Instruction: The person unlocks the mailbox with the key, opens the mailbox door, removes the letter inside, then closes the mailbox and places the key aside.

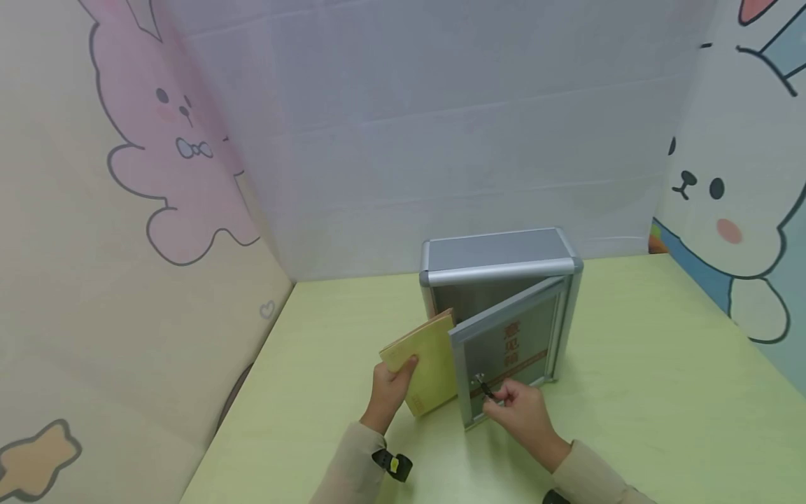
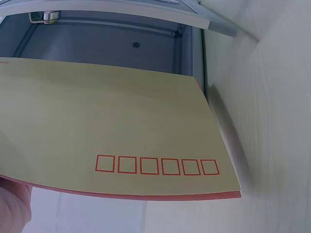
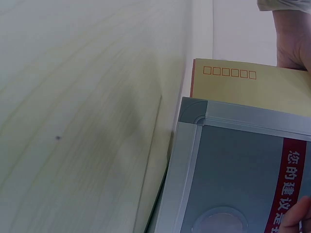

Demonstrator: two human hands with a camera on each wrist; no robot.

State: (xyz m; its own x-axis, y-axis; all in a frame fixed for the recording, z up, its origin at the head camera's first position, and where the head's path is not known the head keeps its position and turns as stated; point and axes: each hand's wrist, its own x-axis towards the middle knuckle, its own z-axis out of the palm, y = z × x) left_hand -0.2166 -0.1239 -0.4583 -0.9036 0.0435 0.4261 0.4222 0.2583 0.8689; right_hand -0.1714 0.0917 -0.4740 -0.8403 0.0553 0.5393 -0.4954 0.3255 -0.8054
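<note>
My left hand (image 1: 390, 395) grips a stack of yellow-brown envelopes (image 1: 431, 360), thumb on the near face. The envelopes stand tilted at the opening of a grey metal box (image 1: 497, 253), beside its door's free edge. Red postcode squares show on the envelope (image 2: 158, 165) in the left wrist view, with the box's inside beyond it. The box's door (image 1: 535, 336) is swung part way out and bears red characters. With thumb and fingers my right hand (image 1: 522, 416) pinches a small dark key (image 1: 485, 387) at the door's lock (image 1: 477, 378).
The box stands on a pale yellow-green table (image 1: 642, 364), near the back wall (image 1: 441, 126). Cartoon-printed side walls rise at left and right. A black strap (image 1: 392, 464) circles the left wrist.
</note>
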